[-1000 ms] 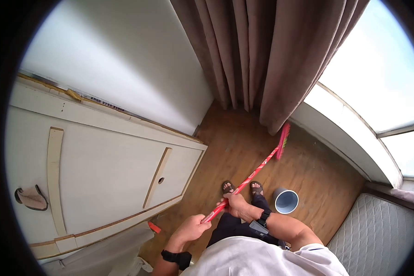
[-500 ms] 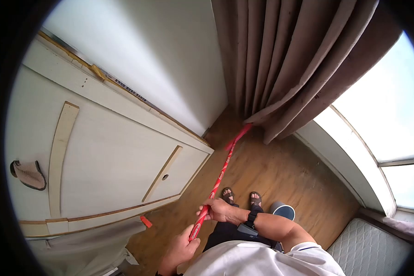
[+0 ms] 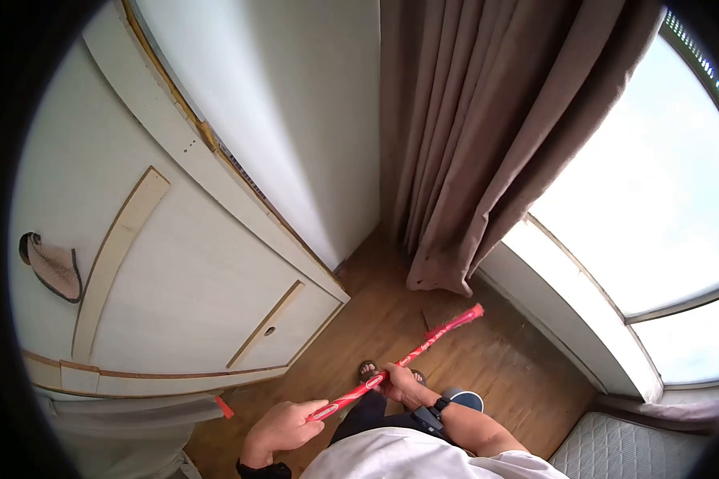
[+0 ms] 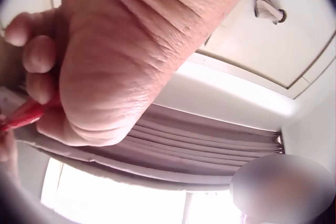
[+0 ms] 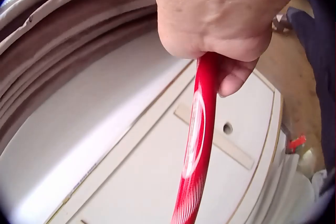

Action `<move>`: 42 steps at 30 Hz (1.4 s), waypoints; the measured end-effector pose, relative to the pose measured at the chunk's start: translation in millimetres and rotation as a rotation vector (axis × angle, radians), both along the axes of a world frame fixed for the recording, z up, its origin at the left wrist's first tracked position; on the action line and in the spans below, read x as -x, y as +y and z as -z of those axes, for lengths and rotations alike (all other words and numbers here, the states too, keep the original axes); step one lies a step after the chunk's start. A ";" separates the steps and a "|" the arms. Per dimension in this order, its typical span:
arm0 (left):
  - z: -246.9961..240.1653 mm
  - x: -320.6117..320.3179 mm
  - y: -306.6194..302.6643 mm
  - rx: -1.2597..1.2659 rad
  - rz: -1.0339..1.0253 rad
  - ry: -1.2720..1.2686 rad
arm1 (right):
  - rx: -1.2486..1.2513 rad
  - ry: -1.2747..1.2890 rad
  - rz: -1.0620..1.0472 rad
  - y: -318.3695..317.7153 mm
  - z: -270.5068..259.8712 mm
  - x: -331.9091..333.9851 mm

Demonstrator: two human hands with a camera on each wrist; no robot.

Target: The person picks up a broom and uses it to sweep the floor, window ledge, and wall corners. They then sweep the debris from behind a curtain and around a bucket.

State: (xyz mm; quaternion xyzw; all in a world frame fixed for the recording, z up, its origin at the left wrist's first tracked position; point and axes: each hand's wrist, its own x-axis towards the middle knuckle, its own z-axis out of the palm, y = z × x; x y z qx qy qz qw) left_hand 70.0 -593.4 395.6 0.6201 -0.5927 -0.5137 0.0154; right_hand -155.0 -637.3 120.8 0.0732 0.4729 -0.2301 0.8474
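Observation:
A broom (image 3: 414, 351) with a red, white-patterned handle slants across the head view, its pinkish-red head end (image 3: 465, 317) over the wooden floor just below the curtain's hem. My left hand (image 3: 287, 427) grips the handle's top end; in the left wrist view its curled fingers (image 4: 39, 56) wrap the red stick. Farther down the handle, my right hand (image 3: 405, 387) holds it. In the right wrist view the right hand (image 5: 220, 19) is closed round the red handle (image 5: 197, 140), which runs out below the palm.
A brown curtain (image 3: 471, 160) hangs in the corner beside a bright window (image 3: 615, 215). White cabinet panels (image 3: 184, 287) stand at left. A bucket (image 3: 465, 397) is partly hidden behind the right forearm. A quilted mattress (image 3: 623, 451) lies at lower right.
The broom's head swung left against the curtain's hem, then back right and closer to me. The curtain's hem shifted. The head view has turned, and the forearm now covers much of the bucket.

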 end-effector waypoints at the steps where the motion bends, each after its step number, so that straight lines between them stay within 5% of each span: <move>1: -6.0 -5.0 2.8 0.009 -0.003 0.002 | -0.003 0.106 0.029 -4.1 2.6 7.9; 5: -26.5 -25.2 18.0 0.258 0.062 0.031 | -0.109 0.252 0.282 -6.5 58.9 24.7; 7: -31.3 -37.3 30.2 0.307 0.078 0.033 | -0.107 0.166 0.225 -1.5 74.2 13.7; 11: -39.5 -70.8 66.5 -0.058 -0.289 -0.222 | -0.114 0.058 0.050 2.6 81.3 -41.9; 13: 23.4 -157.1 131.1 -0.227 -0.220 -0.414 | -0.084 0.077 -0.052 9.7 58.1 -68.0; 15: 125.5 -286.8 242.6 -0.503 -0.333 -0.174 | -0.028 -0.021 -0.228 17.5 39.1 -95.5; 18: 87.0 -206.2 245.7 -0.485 -0.468 -0.500 | 0.161 -0.157 -0.433 29.8 11.2 -123.9; 22: 156.2 -183.3 260.9 -0.344 -0.565 -0.478 | 0.345 -0.098 -0.548 2.9 -59.0 -139.2; 24: 188.5 -177.4 253.8 -0.267 -0.585 -0.451 | 0.761 0.070 -0.430 -21.3 -88.2 -142.0; 26: 213.2 -177.3 231.4 -0.187 -0.600 -0.415 | 0.921 0.128 -0.370 -61.3 -119.1 -137.5; 29: 192.8 -156.0 186.4 -0.188 -0.565 -0.404 | 0.859 0.229 -0.198 -109.5 -115.4 -132.1; 32: 140.4 -142.0 154.3 -0.227 -0.482 -0.431 | 0.544 0.361 -0.294 -132.5 -19.8 -121.8; 34: 135.7 -162.1 169.7 -0.146 -0.099 -0.532 | 0.283 0.320 -0.355 -108.5 45.5 -124.7; 35: 123.4 -167.4 178.2 -0.147 -0.103 -0.536 | 0.209 0.312 -0.370 -85.7 63.6 -126.6; 39: 97.5 -177.8 212.4 -0.361 -0.452 -0.567 | 0.184 0.210 -0.411 -12.4 45.9 -150.2; 42: 136.0 -183.9 238.3 -0.366 -0.491 -0.525 | 0.501 0.190 -0.457 -4.3 -27.4 -170.7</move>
